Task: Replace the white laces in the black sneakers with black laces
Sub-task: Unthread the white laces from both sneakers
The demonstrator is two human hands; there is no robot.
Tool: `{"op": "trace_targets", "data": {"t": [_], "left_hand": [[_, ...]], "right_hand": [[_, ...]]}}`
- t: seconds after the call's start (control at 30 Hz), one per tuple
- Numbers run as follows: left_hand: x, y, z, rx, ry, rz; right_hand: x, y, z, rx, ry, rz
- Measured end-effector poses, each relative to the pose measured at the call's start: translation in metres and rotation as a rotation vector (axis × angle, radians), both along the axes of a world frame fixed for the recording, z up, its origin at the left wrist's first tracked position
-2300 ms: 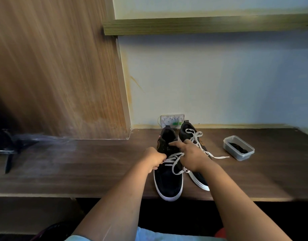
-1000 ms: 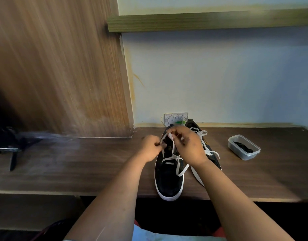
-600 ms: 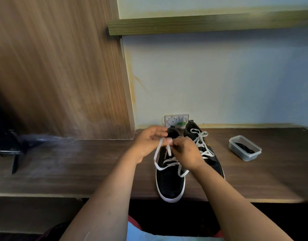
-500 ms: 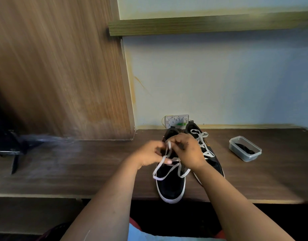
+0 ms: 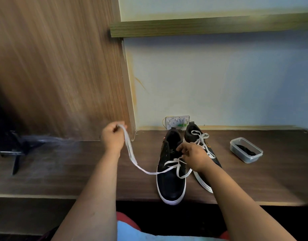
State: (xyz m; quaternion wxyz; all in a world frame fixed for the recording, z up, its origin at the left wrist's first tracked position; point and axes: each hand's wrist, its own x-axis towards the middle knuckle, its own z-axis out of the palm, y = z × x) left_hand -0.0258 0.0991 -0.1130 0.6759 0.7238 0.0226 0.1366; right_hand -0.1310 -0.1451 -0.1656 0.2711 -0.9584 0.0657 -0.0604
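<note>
Two black sneakers with white soles stand side by side on the dark wooden desk point(image 5: 63, 171). The left sneaker point(image 5: 170, 181) has its white lace point(image 5: 132, 155) partly pulled out. My left hand point(image 5: 112, 138) pinches the free end of that lace, raised out to the left of the shoe. My right hand point(image 5: 193, 155) rests over the left sneaker's eyelets with its fingers curled at the lace crossings there. The right sneaker point(image 5: 200, 141) is still laced in white, partly hidden behind my right hand. A black lace lies in a clear plastic tub point(image 5: 246, 152).
A brown wood panel point(image 5: 54, 66) rises at the back left and a wooden shelf point(image 5: 210, 25) runs above. A white wall socket point(image 5: 177, 121) sits behind the shoes. A dark stand point(image 5: 14, 148) occupies the desk's far left. The desk's front edge lies just under the sneaker's toe.
My left hand has swung out and up to the left, drawing a long stretch of white lace from the left sneaker. My right hand has stayed over the eyelets.
</note>
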Motion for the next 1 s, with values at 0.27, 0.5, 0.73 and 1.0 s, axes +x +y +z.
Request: {"op": "trace_targets", "data": {"t": [0.27, 0.5, 0.73, 1.0], "left_hand": [[-0.025, -0.042, -0.023, 1.008, 0.094, -0.43], [-0.057, -0.098, -0.045, 0.926, -0.191, -0.72], [-0.081, -0.133, -0.037, 0.256, 0.057, -0.835], [-0.032, -0.071, 0.003, -0.481, 0.177, -0.197]], "right_hand": [[-0.006, -0.009, -0.002, -0.194, 0.151, 0.066], [-0.018, -0.033, 0.028, 0.48, -0.299, -0.439], [-0.033, 0.004, 0.056, 1.222, -0.402, 0.082], [-0.016, -0.01, 0.028, 0.919, -0.306, -0.199]]}}
